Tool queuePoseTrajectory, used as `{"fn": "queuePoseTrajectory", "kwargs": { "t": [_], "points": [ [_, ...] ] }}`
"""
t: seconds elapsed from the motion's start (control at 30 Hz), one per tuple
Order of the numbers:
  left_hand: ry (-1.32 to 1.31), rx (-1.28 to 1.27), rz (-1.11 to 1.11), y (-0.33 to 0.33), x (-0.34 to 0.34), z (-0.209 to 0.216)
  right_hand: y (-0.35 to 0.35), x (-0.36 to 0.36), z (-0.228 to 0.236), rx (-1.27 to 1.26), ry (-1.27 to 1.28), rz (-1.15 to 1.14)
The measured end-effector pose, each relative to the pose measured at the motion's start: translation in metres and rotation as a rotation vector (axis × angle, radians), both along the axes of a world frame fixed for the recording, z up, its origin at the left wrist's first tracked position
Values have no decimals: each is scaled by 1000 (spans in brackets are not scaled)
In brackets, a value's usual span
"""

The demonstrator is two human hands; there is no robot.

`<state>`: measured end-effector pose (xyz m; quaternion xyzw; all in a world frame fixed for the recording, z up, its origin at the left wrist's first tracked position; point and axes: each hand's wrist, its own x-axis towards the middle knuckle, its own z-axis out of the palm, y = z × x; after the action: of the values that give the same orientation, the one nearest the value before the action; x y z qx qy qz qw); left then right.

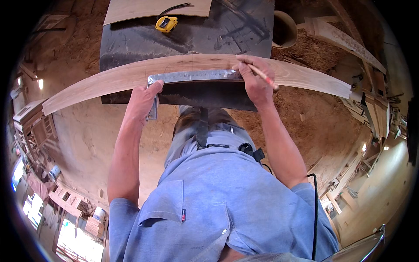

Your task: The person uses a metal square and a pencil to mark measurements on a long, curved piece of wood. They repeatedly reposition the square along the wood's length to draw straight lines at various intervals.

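One tape measure (166, 24) lies beyond the plank (310, 78); left grip (142, 98) pinches square (192, 76), right grip (256, 85) pencil (263, 76).

Pale-blue shirt (205, 187), grey trousers (178, 140)

The shirt has short sleeves (122, 214), a stitched chest pocket (168, 198), a small dark-and-red tag (183, 215) on the pocket's edge and a pale button (224, 232). A black fitting (252, 151) sits at the waist; a black cable (315, 214) runs down the right side.

We see a pale board (187, 63) lying crosswise, a metal square (194, 76) along its near edge, a tilted pencil (262, 75).
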<state>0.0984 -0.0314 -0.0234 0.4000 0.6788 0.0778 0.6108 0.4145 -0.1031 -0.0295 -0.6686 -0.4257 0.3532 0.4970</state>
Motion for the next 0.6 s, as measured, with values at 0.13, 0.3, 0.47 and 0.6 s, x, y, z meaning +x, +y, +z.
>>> {"fn": "queuePoseTrajectory", "kwargs": {
  "t": [0.13,0.3,0.47,0.6],
  "points": [
    [5,8,11,-1,2,4,-20,5,0,93,-299,117],
    [-6,-27,31,1,2,6,-29,9,-8,157,-462,115],
    [-48,-43,38,2,-1,2,-28,9,-11,171,-442,88],
    [-49,-51,55,3,2,4,-26,11,-9,167,-424,97]
  ]
}}
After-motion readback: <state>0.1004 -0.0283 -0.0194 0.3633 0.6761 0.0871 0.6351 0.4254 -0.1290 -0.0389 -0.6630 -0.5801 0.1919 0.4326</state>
